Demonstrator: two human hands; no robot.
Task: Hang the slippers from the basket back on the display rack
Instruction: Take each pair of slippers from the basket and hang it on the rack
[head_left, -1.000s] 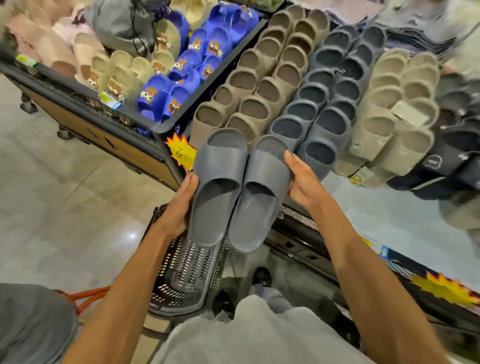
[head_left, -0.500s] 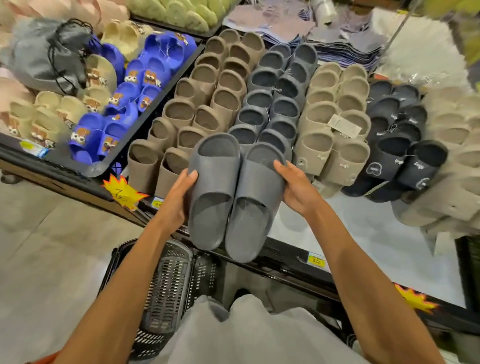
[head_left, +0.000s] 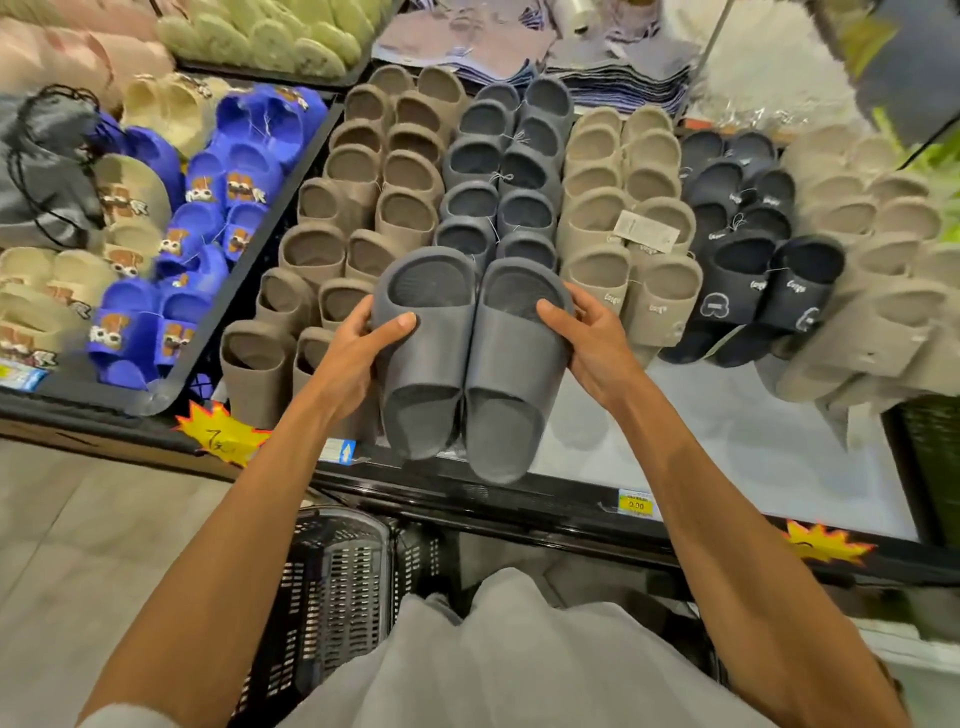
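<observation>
While you are looking down through the head camera, you are holding a dark grey pair (head_left: 467, 364) of slippers side by side at the centre of the view, toes pointing to 12 o'clock. Your left hand (head_left: 358, 353) is gripping the pair's 9 o'clock edge, thumb lying across the strap and fingers curling round behind. Your right hand (head_left: 592, 338) is gripping the 3 o'clock edge the same way, thumb pressing on the strap.

The pair is hovering over the front of the display rack (head_left: 519, 499), its toes just beside the nearest hanging grey slippers (head_left: 498, 171) at 12 o'clock. Brown slippers (head_left: 363, 208) are hanging at 10 o'clock from the pair, beige slippers (head_left: 613, 208) at 2 o'clock, and black slippers (head_left: 753, 260) at 3 o'clock. The black basket (head_left: 332, 582) is sitting on the floor at 7 o'clock, below your left forearm.
</observation>
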